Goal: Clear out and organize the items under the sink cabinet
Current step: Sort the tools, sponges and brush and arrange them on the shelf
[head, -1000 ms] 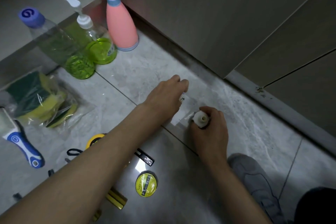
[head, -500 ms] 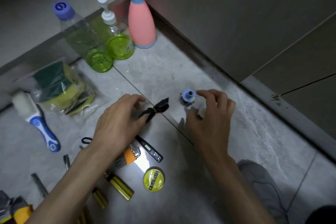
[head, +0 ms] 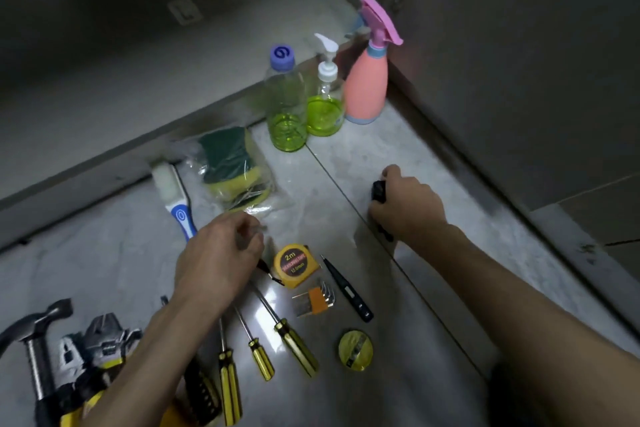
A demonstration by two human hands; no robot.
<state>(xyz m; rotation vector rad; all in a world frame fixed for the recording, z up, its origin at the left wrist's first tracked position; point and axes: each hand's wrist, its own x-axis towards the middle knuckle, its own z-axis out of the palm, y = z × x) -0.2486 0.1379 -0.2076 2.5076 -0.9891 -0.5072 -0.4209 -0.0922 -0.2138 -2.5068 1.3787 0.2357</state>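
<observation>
On the floor (head: 433, 163) in the head view, cleared items lie in groups: bottles by the cabinet (head: 519, 62), sponge pack (head: 230, 163) and brush (head: 175, 198) beside them, tools nearer the person. Half a second earlier both hands worked close together beside the blue cap; now they are well apart, and that cap is out of sight. Right hand (head: 407, 206) curls around a small black object (head: 379, 191). Left hand (head: 218, 253) hovers, fingers curled, just beside the tape measure (head: 292, 265); whether it holds anything cannot be told. Judgement: sorting continues. Hammer (head: 34, 340) and pliers (head: 104, 336) are cut off by the frame and arm.
</observation>
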